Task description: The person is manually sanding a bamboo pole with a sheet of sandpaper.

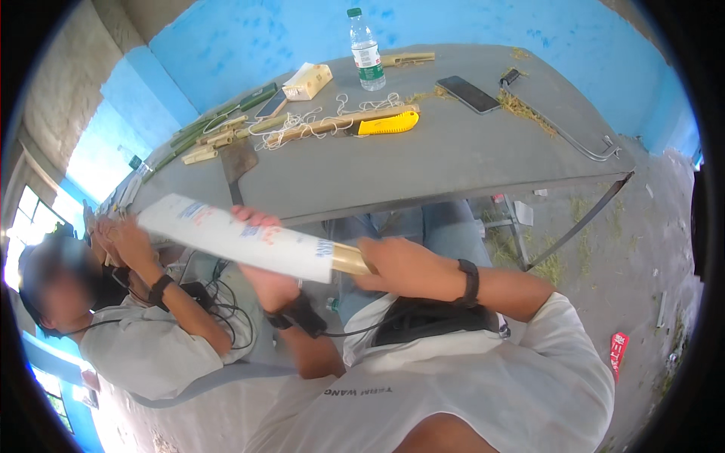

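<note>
step: i'm wrapping a bamboo stick (353,260) in white paper (234,238) below the table (453,162) edge | left hand (260,253) gripping the paper | right hand (396,264) clenched on the stick end | next: needs steady turning

White paper sheet (234,235), blue-red print; yellow utility knife (387,123); grey table (423,166); green-capped bottle (367,51).

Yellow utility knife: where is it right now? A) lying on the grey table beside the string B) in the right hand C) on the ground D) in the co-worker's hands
A: the yellow utility knife lies on the grey table next to the white string; the right hand grips a bamboo piece instead.
</note>
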The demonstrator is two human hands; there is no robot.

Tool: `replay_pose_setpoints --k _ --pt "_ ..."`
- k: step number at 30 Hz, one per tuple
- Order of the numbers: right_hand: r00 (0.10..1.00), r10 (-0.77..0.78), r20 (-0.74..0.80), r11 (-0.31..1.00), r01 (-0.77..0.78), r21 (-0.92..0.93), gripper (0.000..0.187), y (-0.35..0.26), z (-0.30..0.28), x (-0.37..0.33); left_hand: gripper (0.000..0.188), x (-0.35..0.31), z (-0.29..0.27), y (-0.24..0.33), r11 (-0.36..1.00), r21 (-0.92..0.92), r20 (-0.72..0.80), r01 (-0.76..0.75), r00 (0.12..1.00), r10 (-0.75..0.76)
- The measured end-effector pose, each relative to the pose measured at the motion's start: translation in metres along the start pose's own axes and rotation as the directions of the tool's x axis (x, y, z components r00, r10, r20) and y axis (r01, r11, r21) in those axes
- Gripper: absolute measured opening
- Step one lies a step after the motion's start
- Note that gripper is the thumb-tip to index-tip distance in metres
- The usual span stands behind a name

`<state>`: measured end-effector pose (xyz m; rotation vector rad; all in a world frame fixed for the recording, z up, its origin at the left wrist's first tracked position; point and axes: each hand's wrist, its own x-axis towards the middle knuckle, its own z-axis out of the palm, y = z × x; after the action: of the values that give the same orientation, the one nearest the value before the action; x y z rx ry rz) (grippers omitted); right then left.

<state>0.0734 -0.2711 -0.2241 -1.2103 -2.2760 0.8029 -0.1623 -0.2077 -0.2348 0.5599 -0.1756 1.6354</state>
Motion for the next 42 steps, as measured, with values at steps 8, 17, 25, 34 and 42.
replay_pose_setpoints --k 8,17,25,34,42 --pt "0.997 -0.054 -0.056 0.998 0.056 0.039 0.039 -0.009 0.0 -0.001 0.026 -0.007 0.003 0.002 0.996 -0.082 0.052 0.017 0.999 -0.012" --pt "0.996 -0.064 -0.067 0.995 0.069 0.066 0.042 -0.009 0.002 -0.001 0.024 -0.003 -0.004 0.012 0.996 -0.05 0.074 0.075 0.995 -0.071" --pt "0.998 -0.053 -0.019 0.998 0.053 0.028 0.041 -0.007 0.005 -0.001 0.028 -0.002 0.013 0.005 0.97 -0.225 0.169 0.093 0.984 -0.055" --pt "0.999 -0.045 0.01 0.997 0.045 0.062 0.042 -0.009 -0.002 -0.005 0.034 0.002 -0.006 0.024 0.932 -0.352 0.114 0.084 0.992 -0.046" --pt "0.987 -0.118 0.11 0.979 0.097 0.179 0.047 0.0 0.0 -0.002 0.033 0.003 -0.01 0.028 0.951 -0.286 0.185 0.12 0.98 -0.068"
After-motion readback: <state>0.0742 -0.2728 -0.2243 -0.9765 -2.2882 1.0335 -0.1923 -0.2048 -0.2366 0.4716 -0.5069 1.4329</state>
